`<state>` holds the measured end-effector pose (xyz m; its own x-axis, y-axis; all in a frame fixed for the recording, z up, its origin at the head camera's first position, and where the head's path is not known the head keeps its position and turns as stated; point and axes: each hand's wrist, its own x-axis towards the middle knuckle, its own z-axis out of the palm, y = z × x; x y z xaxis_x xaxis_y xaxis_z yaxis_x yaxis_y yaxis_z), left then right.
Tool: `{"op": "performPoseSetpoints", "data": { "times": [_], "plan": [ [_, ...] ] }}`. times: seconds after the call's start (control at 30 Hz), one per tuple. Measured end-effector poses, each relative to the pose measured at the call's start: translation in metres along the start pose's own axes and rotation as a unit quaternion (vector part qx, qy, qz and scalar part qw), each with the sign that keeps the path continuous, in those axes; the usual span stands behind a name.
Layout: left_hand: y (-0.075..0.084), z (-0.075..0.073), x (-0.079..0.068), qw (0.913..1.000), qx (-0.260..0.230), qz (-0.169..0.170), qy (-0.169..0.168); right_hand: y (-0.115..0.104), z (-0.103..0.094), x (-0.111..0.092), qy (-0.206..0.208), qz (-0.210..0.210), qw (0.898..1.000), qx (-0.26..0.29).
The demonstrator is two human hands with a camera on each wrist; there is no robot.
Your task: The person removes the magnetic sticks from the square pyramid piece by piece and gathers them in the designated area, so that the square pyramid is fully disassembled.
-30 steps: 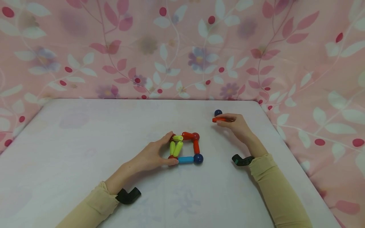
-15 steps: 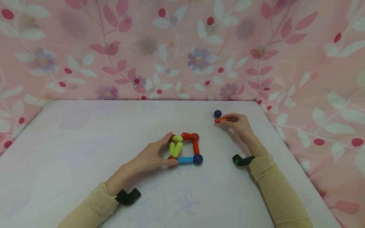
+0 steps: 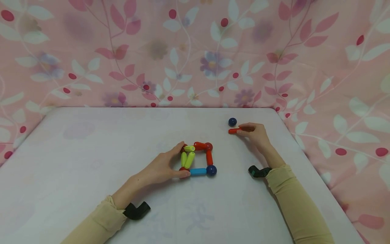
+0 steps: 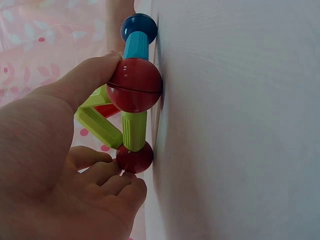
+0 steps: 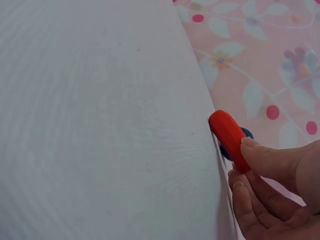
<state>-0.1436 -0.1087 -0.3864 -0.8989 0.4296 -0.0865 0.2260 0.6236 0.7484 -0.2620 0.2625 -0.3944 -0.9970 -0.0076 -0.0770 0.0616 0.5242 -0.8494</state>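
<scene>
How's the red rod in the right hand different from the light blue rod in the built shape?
Hold: the red rod is pinched by the right hand, while the light blue rod is not in that hand. State: the light blue rod joins a red ball to a dark blue ball; the red rod's exposed end carries no ball. Both are short, slim rods.
</scene>
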Motion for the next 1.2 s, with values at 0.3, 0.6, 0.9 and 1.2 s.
{"op": "performPoseSetpoints", "data": {
  "times": [0.3, 0.6, 0.9, 1.2],
  "plan": [
    [0.0010, -0.0001, -0.0006, 1.0000, -0.003, -0.004, -0.001, 0.0052, 0.0014, 0.0009, 0.021, -0.009, 0.999, -0.024],
    [0.0007, -0.0006, 0.0001, 1.0000, 0.001, -0.003, -0.002, 0.0079, 0.0027, 0.0008, 0.036, -0.025, 0.998, -0.035],
    [0.0002, -0.0008, 0.0001, 1.0000, -0.001, 0.000, -0.003, 0.0075, 0.0032, -0.0004, 0.038, -0.022, 0.999, -0.029],
    [0.0015, -0.0010, 0.0005, 1.0000, 0.005, -0.005, -0.006, 0.0067, 0.0026, -0.0002, 0.039, -0.007, 0.999, -0.026]
  ]
}}
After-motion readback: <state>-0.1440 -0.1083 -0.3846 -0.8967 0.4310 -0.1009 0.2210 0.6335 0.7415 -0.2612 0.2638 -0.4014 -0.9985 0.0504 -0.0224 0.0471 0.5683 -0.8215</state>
